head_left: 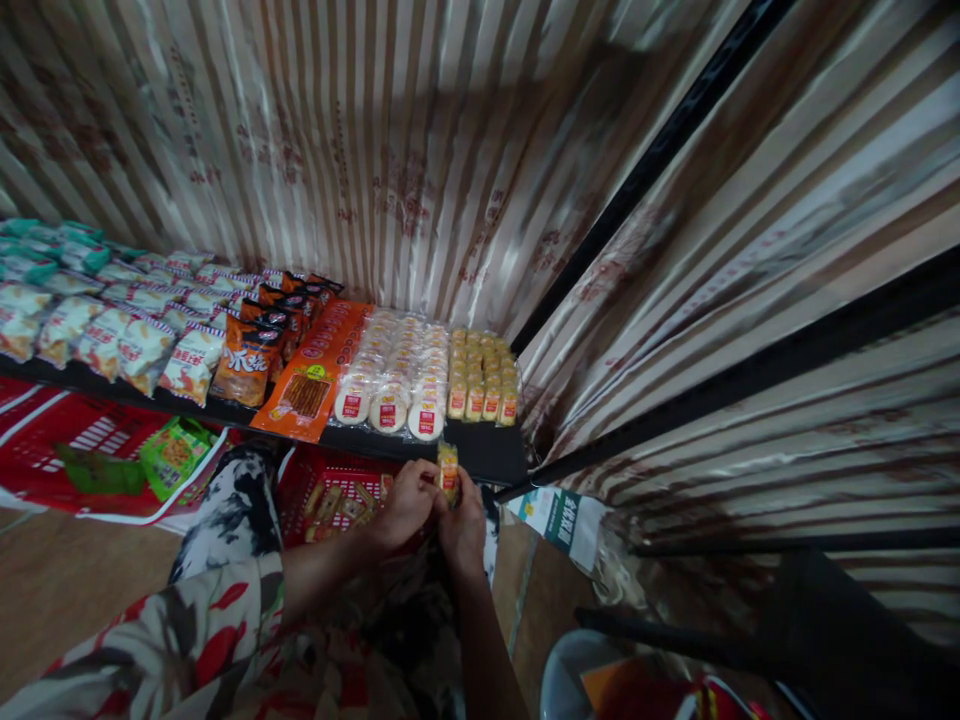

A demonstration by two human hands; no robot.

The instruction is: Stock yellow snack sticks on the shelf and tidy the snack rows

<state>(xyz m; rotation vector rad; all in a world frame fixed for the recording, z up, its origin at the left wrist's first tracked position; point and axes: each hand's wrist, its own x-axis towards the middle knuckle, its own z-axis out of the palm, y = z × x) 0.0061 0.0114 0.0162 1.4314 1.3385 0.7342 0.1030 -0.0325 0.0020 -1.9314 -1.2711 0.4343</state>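
Note:
Between the fingertips of both hands is a small yellow wrapped snack [448, 474] with a red and white label, held upright before the shelf edge. My left hand [409, 503] pinches it from the left side. On its right side, my right hand [461, 525] grips it with thumb and fingers. Just beyond, rows of matching yellow wrapped snacks [482, 375] stand on the black shelf [487, 450]. Beside them lie rows of round white wrapped crackers [394, 375]. Below my left hand, a red basket [296, 497] holds more wrapped snacks.
Left along the shelf are an orange stick-snack packet [311, 370], orange-black bags [247, 360], white bags [135, 345] and teal packets [52, 245]. A second red basket [82, 440] holds a green bag [176, 455]. Dark metal posts [637, 160] and striped curtain [375, 150] enclose the shelf.

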